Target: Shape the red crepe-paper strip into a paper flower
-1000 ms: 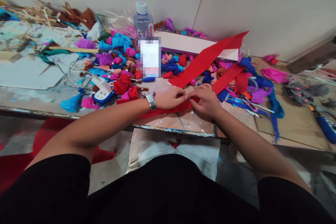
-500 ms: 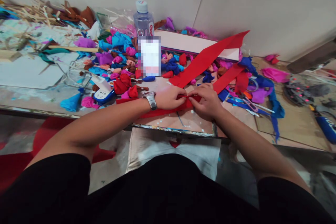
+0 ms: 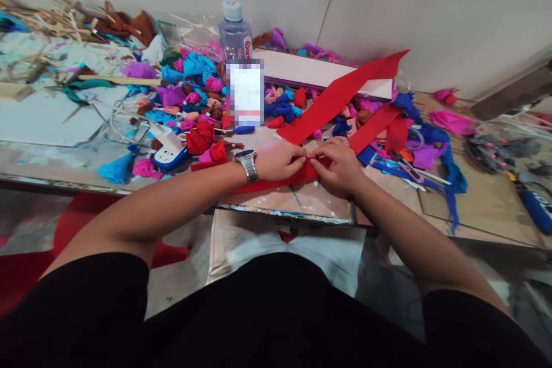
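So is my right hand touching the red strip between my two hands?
Touching: the head view shows the right hand with its thumb against the red strip.

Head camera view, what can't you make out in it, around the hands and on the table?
All in the head view:
Red strip: the pinched part is covered by the fingers of the left hand and right hand.
Bottle: its lower part is hidden behind the white panel.
White panel: its content is blurred by pixelation.
Wristwatch: its dial is too small and tilted to read.
Blue object: cut off by the right edge.
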Demonstrator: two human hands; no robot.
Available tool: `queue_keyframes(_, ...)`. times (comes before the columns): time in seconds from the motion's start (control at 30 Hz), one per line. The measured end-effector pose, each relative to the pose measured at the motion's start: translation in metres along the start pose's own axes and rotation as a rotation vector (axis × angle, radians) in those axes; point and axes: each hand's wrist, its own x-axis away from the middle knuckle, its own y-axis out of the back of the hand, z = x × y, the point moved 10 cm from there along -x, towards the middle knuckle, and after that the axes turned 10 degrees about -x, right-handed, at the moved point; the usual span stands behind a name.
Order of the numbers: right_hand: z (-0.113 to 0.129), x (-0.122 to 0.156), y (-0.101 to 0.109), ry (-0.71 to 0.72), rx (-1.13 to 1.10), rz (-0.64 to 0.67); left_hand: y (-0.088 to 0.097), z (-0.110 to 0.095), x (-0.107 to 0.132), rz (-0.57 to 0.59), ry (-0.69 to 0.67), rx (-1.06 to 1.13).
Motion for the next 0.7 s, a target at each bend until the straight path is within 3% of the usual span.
queue_keyframes(0.4,-0.014,0.003,0.005,-0.046,0.008,-0.060,0.012,0.014,0.000,-0.074,0.168,-0.104)
queue_keyframes(0.6,-0.013,0.002,0.006,-0.033,0.012,-0.078,0.017,0.033,0.000,-0.087,0.307,-0.151)
queue_keyframes(0.7,-0.010,0.002,0.005,-0.015,0.006,-0.067,0.015,0.030,-0.003,-0.102,0.218,-0.111)
